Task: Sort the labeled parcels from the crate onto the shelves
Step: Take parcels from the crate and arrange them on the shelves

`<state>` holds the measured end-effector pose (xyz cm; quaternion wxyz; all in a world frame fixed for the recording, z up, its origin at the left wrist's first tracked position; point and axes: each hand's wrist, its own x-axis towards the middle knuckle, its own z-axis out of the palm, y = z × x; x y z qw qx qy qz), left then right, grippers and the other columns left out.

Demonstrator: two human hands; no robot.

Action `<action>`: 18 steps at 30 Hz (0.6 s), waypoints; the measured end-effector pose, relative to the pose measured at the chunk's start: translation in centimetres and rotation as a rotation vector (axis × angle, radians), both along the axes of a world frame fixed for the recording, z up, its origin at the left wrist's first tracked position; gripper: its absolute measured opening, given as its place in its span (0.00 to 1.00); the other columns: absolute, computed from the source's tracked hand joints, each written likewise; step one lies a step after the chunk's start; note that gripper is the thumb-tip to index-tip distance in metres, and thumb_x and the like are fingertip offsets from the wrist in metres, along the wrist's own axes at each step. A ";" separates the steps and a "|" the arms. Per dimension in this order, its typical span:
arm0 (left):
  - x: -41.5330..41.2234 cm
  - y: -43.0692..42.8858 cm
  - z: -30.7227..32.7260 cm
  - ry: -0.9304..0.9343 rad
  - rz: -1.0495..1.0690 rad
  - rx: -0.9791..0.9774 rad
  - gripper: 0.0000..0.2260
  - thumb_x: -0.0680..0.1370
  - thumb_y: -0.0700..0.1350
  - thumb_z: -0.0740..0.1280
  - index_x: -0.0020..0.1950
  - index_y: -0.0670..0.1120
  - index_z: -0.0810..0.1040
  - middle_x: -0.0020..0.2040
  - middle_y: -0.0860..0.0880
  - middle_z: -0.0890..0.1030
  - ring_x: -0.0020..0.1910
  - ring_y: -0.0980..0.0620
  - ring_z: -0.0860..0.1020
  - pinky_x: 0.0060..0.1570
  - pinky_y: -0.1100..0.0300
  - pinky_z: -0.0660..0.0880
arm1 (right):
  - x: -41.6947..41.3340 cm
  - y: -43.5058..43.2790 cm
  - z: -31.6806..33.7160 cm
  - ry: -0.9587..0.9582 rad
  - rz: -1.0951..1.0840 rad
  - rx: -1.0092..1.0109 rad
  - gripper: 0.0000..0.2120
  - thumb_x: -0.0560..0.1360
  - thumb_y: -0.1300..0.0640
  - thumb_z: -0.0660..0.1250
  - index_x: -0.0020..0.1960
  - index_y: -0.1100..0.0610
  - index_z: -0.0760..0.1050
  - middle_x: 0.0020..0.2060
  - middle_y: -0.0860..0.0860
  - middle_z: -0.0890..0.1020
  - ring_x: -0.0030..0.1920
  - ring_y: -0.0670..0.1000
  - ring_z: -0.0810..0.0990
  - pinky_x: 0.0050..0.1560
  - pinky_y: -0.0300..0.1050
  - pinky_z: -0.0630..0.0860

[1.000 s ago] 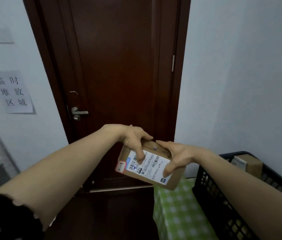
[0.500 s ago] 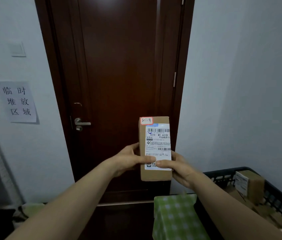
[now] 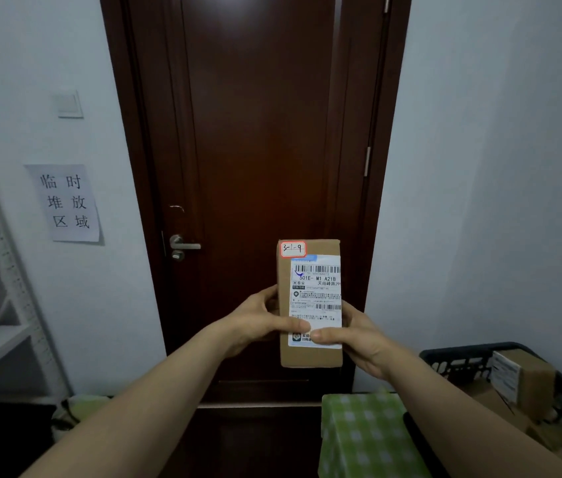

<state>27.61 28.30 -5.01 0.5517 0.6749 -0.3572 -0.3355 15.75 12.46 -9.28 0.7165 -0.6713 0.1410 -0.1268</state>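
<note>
**One parcel held up in two hands before the door**

Two hands and one held parcel show, plus one crate.

The cardboard parcel stands upright on its short end, in the air in front of the dark wooden door, its labelled face towards the camera. A red-bordered sticker reading "3-1-9" sits at its top left corner. One white shipping label covers most of the face below it.

The left hand grips the parcel's left edge and the right hand its right edge, both low on the box. Each thumb lies across the lower part of the label, the two tips almost meeting; the other fingers wrap behind.

The black plastic crate sits at lower right. Near its back corner one labelled box stands upright; more cardboard lies under it, too dim to count. A green checked cloth lies just beside the crate's left edge. White shelves run along the left.
</note>
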 end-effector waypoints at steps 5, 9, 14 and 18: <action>0.7 3.4 -1.2 0.010 0.135 0.020 0.20 0.69 0.41 0.76 0.55 0.55 0.74 0.52 0.54 0.83 0.50 0.58 0.81 0.49 0.63 0.77 | 2.3 2.0 -0.7 0.031 0.124 -0.006 0.50 0.50 0.61 0.81 0.69 0.57 0.66 0.53 0.52 0.84 0.55 0.51 0.82 0.56 0.48 0.78; 1.4 8.1 -3.2 0.025 0.294 0.093 0.25 0.66 0.45 0.78 0.60 0.53 0.74 0.53 0.54 0.83 0.53 0.54 0.81 0.57 0.54 0.77 | 5.7 5.1 -2.1 0.049 0.254 0.038 0.51 0.50 0.55 0.81 0.70 0.58 0.66 0.54 0.52 0.84 0.57 0.52 0.81 0.62 0.52 0.75; 1.0 16.5 -6.4 0.109 0.469 0.204 0.29 0.65 0.45 0.79 0.63 0.51 0.75 0.54 0.52 0.83 0.53 0.53 0.82 0.58 0.50 0.77 | 9.7 12.1 -3.8 0.078 0.428 0.099 0.49 0.50 0.55 0.79 0.69 0.58 0.67 0.52 0.53 0.84 0.57 0.55 0.80 0.64 0.58 0.72; 0.0 23.1 -7.5 0.140 0.575 0.204 0.24 0.67 0.45 0.78 0.61 0.52 0.75 0.53 0.54 0.83 0.52 0.56 0.82 0.54 0.57 0.78 | 10.7 18.5 -4.9 0.108 0.521 0.089 0.46 0.51 0.58 0.79 0.68 0.57 0.69 0.52 0.54 0.84 0.56 0.55 0.81 0.63 0.58 0.74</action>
